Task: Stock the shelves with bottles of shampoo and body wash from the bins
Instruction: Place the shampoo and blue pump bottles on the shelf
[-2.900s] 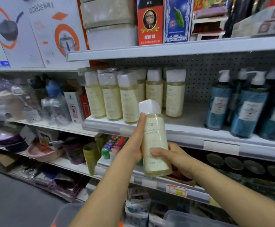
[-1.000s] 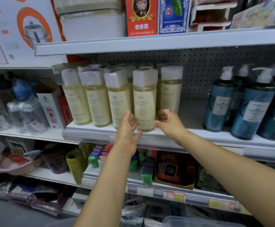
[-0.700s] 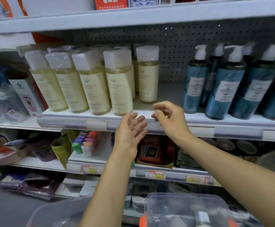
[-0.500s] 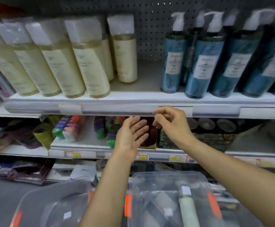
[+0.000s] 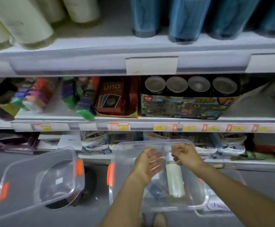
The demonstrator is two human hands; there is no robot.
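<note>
Both hands hover over the R clear bin (image 5: pixel 128 145) on the grey floor (image 5: pixel 100 185), near the foot of the shelving. L hand (image 5: pixel 150 163) is slack, fingers relaxed & fairly straight, nothing in it. R hand (image 5: pixel 185 155) has fingers loosely curled, also nothing in it. One cream bottle (image 5: pixel 174 179) lies flat inside that bin w/ its white cap end toward the shelves, between the two hands. The R hand's fingers overlap the cap end, and the L hand sits just beside the bottle's left side. A 2nd clear bin (image 5: pixel 19 185) w/ orange handle tabs sits tilted to the left, apart from the first. Up top, the shelf (image 5: pixel 68 63) carries cream bottles (image 5: pixel 27 22) on the left & blue bottles (image 5: pixel 182 17) on the right, tops cut off by the frame. On the shelf below are coloured packs (image 5: pixel 35 95), a red UNO box (image 5: pixel 112 97) and a carton w/ four round cups (image 5: pixel 189 89). Price tags (image 5: pixel 120 126) line its edge. A shoe tip (image 5: pixel 158 220) shows at the near edge.
</note>
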